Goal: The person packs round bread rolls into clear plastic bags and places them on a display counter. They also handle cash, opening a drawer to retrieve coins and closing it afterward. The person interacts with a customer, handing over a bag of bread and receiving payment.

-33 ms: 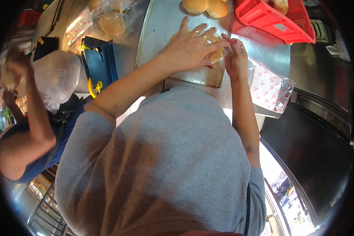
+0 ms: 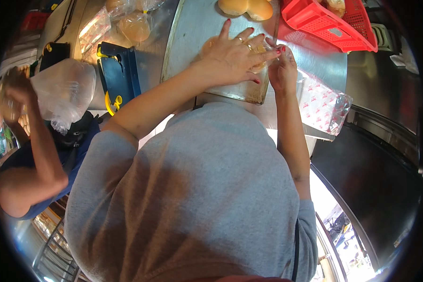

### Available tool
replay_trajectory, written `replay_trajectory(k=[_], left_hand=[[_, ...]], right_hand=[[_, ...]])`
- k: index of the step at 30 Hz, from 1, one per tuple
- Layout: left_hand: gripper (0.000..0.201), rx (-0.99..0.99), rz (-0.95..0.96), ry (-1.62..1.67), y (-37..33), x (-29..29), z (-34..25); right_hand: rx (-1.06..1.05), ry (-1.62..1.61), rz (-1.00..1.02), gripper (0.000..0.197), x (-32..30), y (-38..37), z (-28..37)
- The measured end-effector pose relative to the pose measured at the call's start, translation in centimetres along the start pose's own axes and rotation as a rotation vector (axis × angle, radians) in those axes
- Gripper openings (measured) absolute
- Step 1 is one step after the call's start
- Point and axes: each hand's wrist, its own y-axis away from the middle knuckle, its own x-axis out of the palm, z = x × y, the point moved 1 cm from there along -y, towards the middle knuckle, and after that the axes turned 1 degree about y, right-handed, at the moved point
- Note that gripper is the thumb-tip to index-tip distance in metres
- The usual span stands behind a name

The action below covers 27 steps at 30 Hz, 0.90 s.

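My left hand (image 2: 230,58), with rings and red nails, lies spread over bread in a clear plastic bag (image 2: 257,68) on a metal baking tray (image 2: 187,35). Most of that bread is hidden beneath the palm. My right hand (image 2: 283,73) is closed at the right end of the bag, thumb and fingers pinching the clear plastic beside my left fingertips. Farther back on the same tray sits a loose pair of joined golden buns (image 2: 246,8).
A red plastic basket (image 2: 315,29) holding bread stands at the back right. Nearer lies a stack of printed plastic bags (image 2: 319,101). On the left are a blue bag sealer (image 2: 119,70), bagged buns (image 2: 135,27), and a co-worker's raised arm (image 2: 44,145) beside a large clear bag (image 2: 68,91).
My left hand has shifted very slightly to the right, its fingers still spread. The co-worker's hand at the left has moved a little. My right hand stays almost in place.
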Motion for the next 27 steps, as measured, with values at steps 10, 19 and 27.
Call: replay_trajectory(k=[10,19,27], left_hand=[[0.089,0.006,0.064,0.292,-0.2,2.4,1.8],[0.087,-0.102,0.323,0.485,-0.1,1.1,6.1],[0.085,0.084,0.082,0.696,-0.3,4.0,8.4]], right_hand=[[-0.045,0.289,-0.120,0.017,-2.6,-0.3,0.9],[-0.639,1.945,0.236,0.077,4.6,2.8,3.9],[-0.115,1.874,0.345,0.098,3.7,1.4,2.5]])
